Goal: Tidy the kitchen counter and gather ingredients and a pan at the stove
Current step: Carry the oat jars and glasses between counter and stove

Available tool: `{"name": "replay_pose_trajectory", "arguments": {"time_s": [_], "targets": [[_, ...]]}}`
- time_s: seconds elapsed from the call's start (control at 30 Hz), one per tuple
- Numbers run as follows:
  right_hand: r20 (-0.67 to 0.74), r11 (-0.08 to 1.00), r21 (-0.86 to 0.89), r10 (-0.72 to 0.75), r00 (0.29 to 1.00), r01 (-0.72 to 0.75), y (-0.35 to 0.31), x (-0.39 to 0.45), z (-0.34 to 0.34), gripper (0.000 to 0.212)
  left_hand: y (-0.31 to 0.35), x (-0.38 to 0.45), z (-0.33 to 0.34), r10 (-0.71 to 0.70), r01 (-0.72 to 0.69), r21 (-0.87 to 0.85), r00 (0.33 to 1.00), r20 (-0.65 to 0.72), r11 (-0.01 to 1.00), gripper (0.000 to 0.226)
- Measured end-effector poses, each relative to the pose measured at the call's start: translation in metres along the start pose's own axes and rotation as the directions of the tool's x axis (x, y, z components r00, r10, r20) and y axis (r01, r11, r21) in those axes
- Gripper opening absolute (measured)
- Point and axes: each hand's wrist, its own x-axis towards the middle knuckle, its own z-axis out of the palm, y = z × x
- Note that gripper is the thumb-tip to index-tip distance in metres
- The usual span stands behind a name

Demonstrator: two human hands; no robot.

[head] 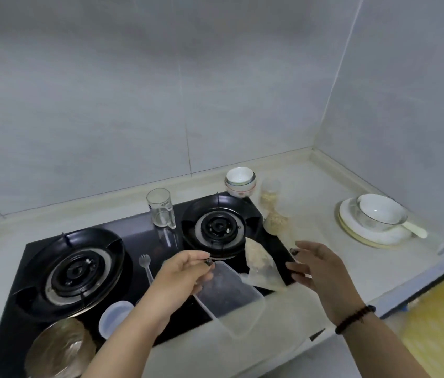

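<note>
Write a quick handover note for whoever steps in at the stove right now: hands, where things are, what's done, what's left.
Left hand grips the clear plastic container over the stove's front edge. Right hand is open, fingers spread, beside the clear bag of grains lying on the stove.
Glass cup and plastic fork sit between the burners; stacked bowls behind the right burner; plates with bowls on the counter at right.
No pan on a burner yet; clutter remains.

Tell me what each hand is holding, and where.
Left hand grips the clear rectangular plastic container at its far rim. Right hand is open, holding nothing.
</note>
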Motion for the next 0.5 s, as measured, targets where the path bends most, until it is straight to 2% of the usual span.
{"name": "replay_pose_trajectory", "arguments": {"time_s": [0.2,0.3,0.5], "targets": [[0.087,0.991,-0.135,-0.016,0.996,0.028,-0.036,0.106,-0.021,0.017,0.027,0.042,0.055,-0.073,0.067,-0.08,0.995,-0.073,0.995,0.017],[0.118,0.963,-0.258,-0.045,0.992,0.074,-0.046,0.155,-0.029,0.02,0.042,0.061,0.077,-0.08,0.068,-0.097,0.989,-0.125,0.993,0.018],[0.225,0.819,-0.54,-0.081,0.971,0.194,-0.046,0.232,-0.025,0.055,0.058,0.09,0.104,-0.091,0.07,-0.111,0.976,-0.2,0.991,0.02]]}}
